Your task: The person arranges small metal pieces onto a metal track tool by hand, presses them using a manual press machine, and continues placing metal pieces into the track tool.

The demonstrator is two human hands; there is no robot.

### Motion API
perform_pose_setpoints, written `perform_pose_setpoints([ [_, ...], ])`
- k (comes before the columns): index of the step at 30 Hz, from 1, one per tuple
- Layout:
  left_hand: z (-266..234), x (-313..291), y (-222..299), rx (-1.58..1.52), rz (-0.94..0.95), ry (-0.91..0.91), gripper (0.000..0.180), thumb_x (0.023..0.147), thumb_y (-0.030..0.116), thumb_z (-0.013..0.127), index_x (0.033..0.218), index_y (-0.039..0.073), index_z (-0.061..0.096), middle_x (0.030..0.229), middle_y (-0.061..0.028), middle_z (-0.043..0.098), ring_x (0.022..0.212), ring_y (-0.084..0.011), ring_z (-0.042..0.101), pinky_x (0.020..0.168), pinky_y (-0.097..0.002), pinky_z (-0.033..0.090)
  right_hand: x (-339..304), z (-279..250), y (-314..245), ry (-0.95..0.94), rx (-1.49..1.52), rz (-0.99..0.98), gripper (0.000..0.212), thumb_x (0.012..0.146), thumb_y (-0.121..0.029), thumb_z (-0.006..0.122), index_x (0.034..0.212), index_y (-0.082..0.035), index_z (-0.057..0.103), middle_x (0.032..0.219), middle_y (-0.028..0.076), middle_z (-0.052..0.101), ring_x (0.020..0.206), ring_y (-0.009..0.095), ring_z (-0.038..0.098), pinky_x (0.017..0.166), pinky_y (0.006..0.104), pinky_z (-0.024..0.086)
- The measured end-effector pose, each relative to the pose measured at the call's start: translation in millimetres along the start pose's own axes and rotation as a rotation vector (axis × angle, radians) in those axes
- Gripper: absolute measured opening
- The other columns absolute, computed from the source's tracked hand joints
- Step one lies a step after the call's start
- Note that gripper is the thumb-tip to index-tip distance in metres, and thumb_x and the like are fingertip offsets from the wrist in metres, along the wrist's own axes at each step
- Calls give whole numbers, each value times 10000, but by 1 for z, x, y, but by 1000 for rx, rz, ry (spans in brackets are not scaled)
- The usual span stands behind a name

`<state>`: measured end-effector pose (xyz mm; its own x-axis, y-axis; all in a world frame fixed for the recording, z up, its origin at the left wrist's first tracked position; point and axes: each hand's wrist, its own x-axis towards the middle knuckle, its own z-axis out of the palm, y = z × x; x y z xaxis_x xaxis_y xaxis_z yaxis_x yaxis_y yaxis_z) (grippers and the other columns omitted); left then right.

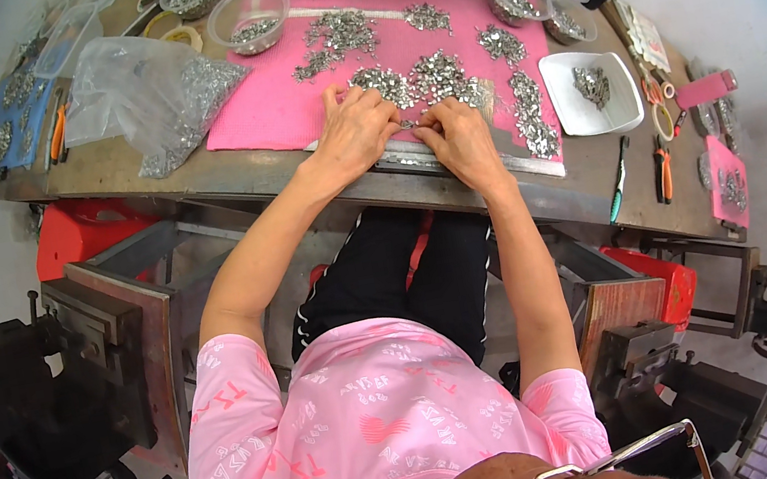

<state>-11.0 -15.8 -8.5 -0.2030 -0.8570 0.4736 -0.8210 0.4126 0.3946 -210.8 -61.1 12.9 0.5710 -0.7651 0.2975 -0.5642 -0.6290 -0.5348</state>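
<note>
At the front edge of the pink mat (266, 112) my two hands meet, fingertips nearly touching. My left hand (355, 129) is closed in a pinch, and so is my right hand (460, 137). A tiny silvery metal piece (408, 124) shows between them; its exact shape is too small to make out. Just beyond my fingers lie heaps of small shiny metal pieces (439, 76). Below my hands a metal strip (406, 160) runs along the bench edge, partly covered by my hands.
Left of the mat slumps a clear plastic bag (128, 105) of metal pieces. A white square tray (624, 98) sits at the right, near a toothbrush (619, 180) and orange-handled pliers (664, 172). Plastic tubs (248, 18) line the back. Vises (50, 366) flank me.
</note>
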Motion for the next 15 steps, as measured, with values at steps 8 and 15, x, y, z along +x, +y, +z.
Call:
perform_pose_setpoints([
  [8,-9,-17,26,-371,-77,-21,64,908,85,643,959,61,612,880,-59,618,874,-266,577,867,-400,397,-23,-11,-10,87,154,45,84,880,-52,689,924,7,648,874,158,648,779,349,635,709,436,490],
  [15,8,-30,43,-493,-39,123,77,889,37,633,949,22,587,900,-108,595,871,-317,556,808,-425,444,-50,-3,-29,155,288,77,69,878,8,675,936,10,638,869,142,631,776,327,622,702,401,484],
])
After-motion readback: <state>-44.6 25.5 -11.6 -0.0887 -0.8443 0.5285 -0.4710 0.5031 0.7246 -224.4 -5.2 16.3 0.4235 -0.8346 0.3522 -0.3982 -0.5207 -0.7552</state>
